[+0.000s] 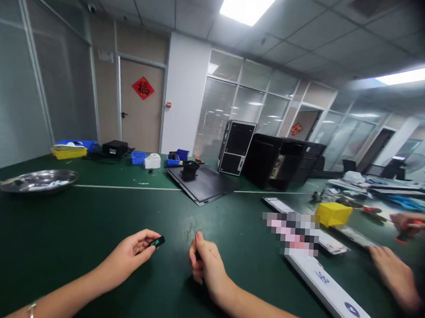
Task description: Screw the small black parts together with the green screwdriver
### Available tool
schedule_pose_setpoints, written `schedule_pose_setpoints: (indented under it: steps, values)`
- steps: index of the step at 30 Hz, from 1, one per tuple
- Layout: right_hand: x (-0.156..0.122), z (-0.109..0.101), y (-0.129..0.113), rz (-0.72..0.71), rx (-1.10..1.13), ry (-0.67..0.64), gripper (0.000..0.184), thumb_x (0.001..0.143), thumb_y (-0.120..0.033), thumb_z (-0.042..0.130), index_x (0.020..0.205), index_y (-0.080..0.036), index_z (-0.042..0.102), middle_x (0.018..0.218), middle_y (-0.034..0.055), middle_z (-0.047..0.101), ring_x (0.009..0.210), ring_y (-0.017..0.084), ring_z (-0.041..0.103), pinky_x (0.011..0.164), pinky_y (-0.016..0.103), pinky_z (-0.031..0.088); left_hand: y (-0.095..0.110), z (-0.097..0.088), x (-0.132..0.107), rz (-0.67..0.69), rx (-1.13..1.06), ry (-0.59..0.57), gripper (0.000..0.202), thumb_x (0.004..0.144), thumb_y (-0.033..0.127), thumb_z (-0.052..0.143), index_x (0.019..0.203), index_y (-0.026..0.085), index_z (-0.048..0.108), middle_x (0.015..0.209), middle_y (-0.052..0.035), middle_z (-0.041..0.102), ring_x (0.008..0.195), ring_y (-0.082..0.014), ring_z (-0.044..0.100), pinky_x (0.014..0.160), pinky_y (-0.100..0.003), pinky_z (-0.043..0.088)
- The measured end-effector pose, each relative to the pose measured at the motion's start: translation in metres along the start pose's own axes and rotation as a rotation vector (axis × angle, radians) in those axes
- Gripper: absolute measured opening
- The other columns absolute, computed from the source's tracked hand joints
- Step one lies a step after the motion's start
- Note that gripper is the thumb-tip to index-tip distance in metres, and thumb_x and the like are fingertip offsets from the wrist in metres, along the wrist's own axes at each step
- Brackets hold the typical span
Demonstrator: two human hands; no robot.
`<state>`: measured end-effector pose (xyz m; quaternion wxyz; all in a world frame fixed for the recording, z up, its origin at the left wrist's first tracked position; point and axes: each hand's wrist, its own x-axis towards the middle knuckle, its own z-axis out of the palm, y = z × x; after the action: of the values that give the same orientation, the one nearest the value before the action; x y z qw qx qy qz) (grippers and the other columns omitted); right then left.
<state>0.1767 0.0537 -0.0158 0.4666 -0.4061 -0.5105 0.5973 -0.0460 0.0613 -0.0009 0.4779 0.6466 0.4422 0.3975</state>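
Observation:
Between the thumb and fingers of my left hand point(135, 250) is a small black piece with a green patch point(157, 242), which looks like a small circuit board part. It is held just above the green table point(85, 233). My right hand point(208, 264) is closed a short way to the right, thumb up and fingers curled. A dark spot shows inside its curl, but I cannot make out what it is. The two hands are apart. A long white bar-shaped device point(329, 286) with handwriting and a round dark sticker lies to the right of my right hand.
At the right edge a co-worker's hand point(395, 271) rests near the table while the other grips an orange-and-black tool point(406, 232). A yellow bin point(333, 214) stands there. Farther back are a black panel point(214, 183), computer cases point(237, 148) and, left, a metal tray point(40, 181).

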Motion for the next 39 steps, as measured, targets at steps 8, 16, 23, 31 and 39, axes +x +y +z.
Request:
schedule_pose_setpoints:
  steps: [8, 16, 23, 31, 39]
  values:
    - [-0.007, 0.000, -0.005, -0.143, -0.054, -0.005, 0.069, 0.075, -0.085, 0.044, 0.054, -0.018, 0.047, 0.040, -0.0103, 0.024, 0.034, 0.005, 0.021, 0.033, 0.019, 0.016, 0.002, -0.005, -0.013, -0.075, -0.044, -0.021, 0.033, 0.079, 0.040, 0.067, 0.105, 0.020, 0.070, 0.100, -0.0063, 0.070, 0.093, -0.0240, 0.065, 0.088, -0.035, 0.048]
    - [0.015, -0.015, -0.001, -0.212, -0.217, -0.039, 0.064, 0.082, -0.079, 0.042, 0.063, -0.018, 0.051, 0.045, -0.0094, 0.027, 0.039, 0.007, 0.024, 0.039, 0.021, 0.020, -0.006, -0.007, -0.008, -0.087, -0.066, -0.036, 0.036, 0.080, 0.038, 0.068, 0.111, 0.020, 0.070, 0.106, -0.0075, 0.072, 0.097, -0.0243, 0.063, 0.092, -0.037, 0.046]
    - [0.011, -0.015, 0.004, -0.376, -0.449, 0.050, 0.044, 0.097, -0.058, 0.036, 0.085, -0.019, 0.054, 0.057, -0.0064, 0.037, 0.050, 0.011, 0.034, 0.048, 0.022, 0.028, -0.007, -0.006, -0.007, -0.029, -0.023, -0.023, 0.035, 0.085, 0.045, 0.062, 0.104, 0.017, 0.071, 0.093, -0.0078, 0.073, 0.090, -0.0246, 0.065, 0.087, -0.037, 0.049]
    - [0.009, -0.013, 0.001, -0.425, -0.627, 0.018, 0.043, 0.100, -0.048, 0.036, 0.074, -0.018, 0.053, 0.063, -0.0031, 0.044, 0.061, 0.012, 0.042, 0.059, 0.023, 0.034, -0.007, -0.005, -0.007, -0.012, -0.042, -0.026, 0.038, 0.085, 0.046, 0.061, 0.109, 0.018, 0.069, 0.099, -0.0077, 0.072, 0.091, -0.0245, 0.067, 0.088, -0.037, 0.050]
    - [0.005, -0.011, 0.000, -0.442, -0.613, 0.044, 0.043, 0.100, -0.047, 0.035, 0.071, -0.019, 0.050, 0.062, -0.0033, 0.042, 0.059, 0.012, 0.040, 0.057, 0.024, 0.033, -0.004, -0.002, -0.007, -0.038, -0.046, -0.030, 0.040, 0.080, 0.044, 0.066, 0.110, 0.017, 0.069, 0.107, -0.0097, 0.073, 0.094, -0.0260, 0.068, 0.090, -0.039, 0.052]
